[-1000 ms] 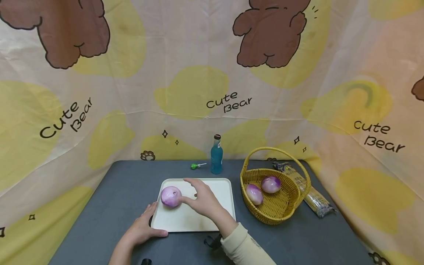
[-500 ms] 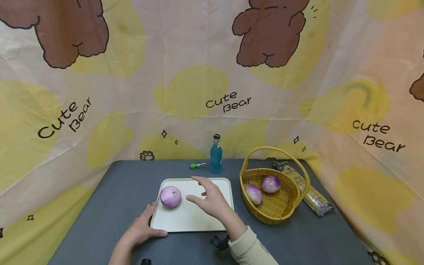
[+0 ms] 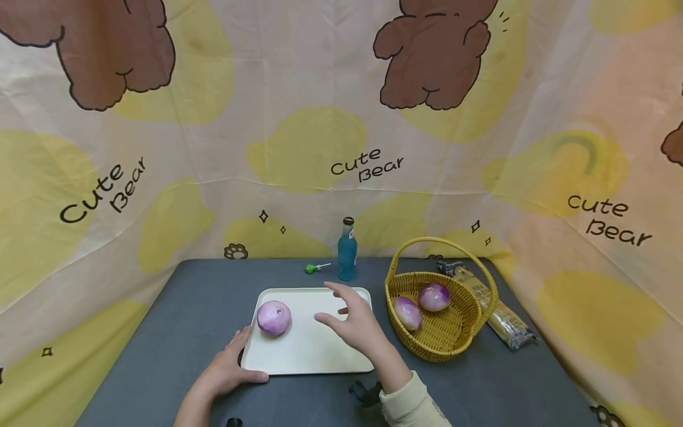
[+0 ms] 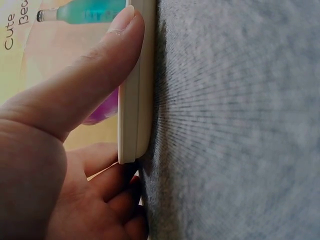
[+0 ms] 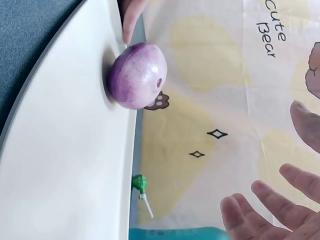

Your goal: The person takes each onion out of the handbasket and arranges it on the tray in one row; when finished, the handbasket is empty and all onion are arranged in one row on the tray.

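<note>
A purple onion [image 3: 274, 318] rests on the left part of a white rectangular tray [image 3: 306, 359]. My left hand [image 3: 226, 363] grips the tray's near left corner. In the left wrist view the thumb [image 4: 95, 75] lies along the tray's front edge, while the fingers [image 4: 112, 185] curl by its side. Over the right half of the tray hovers my right hand [image 3: 354, 323], holding nothing, thumb and fingers spread apart. The right wrist view shows those fingers [image 5: 280, 205] well apart from the onion [image 5: 137, 75].
Right of the tray stands a yellow wicker basket [image 3: 443, 347] with two purple onions [image 3: 434, 297] inside. Behind the basket lies a plastic-wrapped packet [image 3: 507, 323]. A blue bottle [image 3: 347, 255] and a green lollipop [image 3: 312, 268] are at the table's back, before a bear-print cloth.
My right hand has moved rightward, away from the onion, its fingers staying spread. The left hand stays at the tray's corner, and the onion keeps its place.
</note>
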Demonstrator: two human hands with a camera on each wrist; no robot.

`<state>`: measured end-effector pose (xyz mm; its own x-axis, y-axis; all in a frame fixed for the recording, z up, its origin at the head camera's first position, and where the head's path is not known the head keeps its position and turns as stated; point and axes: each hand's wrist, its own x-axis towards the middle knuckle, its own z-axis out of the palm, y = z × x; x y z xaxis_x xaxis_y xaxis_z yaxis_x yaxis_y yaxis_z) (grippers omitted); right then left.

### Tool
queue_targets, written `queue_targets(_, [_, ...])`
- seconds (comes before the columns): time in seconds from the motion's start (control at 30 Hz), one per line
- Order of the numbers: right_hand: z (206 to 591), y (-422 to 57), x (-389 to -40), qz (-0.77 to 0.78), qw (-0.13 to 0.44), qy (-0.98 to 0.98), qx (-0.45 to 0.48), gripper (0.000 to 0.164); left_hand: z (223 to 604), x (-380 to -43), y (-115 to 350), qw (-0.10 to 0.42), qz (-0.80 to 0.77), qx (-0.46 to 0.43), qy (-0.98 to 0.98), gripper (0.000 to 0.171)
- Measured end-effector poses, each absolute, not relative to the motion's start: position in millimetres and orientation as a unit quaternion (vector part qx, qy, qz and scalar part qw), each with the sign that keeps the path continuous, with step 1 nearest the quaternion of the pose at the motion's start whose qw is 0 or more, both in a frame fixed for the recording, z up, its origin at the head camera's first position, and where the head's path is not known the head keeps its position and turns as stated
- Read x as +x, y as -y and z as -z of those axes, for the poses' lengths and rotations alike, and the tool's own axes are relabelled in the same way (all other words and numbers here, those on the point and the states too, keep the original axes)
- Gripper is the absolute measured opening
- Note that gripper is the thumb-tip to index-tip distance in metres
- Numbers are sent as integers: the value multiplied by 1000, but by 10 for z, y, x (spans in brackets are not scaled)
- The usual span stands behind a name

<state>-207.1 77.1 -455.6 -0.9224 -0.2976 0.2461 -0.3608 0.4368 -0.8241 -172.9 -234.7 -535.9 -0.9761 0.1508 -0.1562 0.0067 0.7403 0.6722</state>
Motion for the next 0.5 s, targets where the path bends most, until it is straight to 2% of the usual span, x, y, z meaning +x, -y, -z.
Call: queue_targets(0.5, [4560, -996, -2094, -485, 75, 851, 187, 63, 5383, -1732, 2360, 99, -359, 46, -927, 124])
